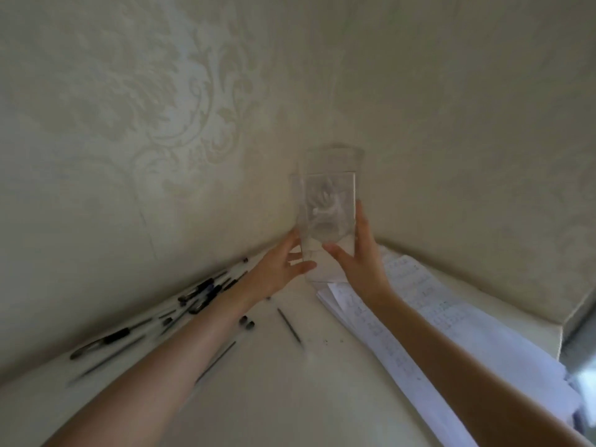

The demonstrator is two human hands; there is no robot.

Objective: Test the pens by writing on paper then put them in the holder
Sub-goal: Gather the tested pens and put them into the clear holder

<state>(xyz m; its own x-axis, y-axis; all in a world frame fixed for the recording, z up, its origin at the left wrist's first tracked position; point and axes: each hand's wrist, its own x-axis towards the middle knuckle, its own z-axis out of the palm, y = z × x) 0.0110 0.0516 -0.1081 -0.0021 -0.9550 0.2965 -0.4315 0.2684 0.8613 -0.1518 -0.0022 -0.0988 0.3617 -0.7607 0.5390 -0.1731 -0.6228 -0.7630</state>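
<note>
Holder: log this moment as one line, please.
left hand: grips holder | right hand: grips holder | holder: upright, looks empty | pens: lying loose, left | paper: right

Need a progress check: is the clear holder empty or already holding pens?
Empty: nothing shows through the clear holder, held between left hand and right hand; pens lie on the table.

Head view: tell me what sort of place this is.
Probably a home desk in a room corner: patterned wallpaper, loose pens on the white tabletop, handwritten paper sheets.
</note>
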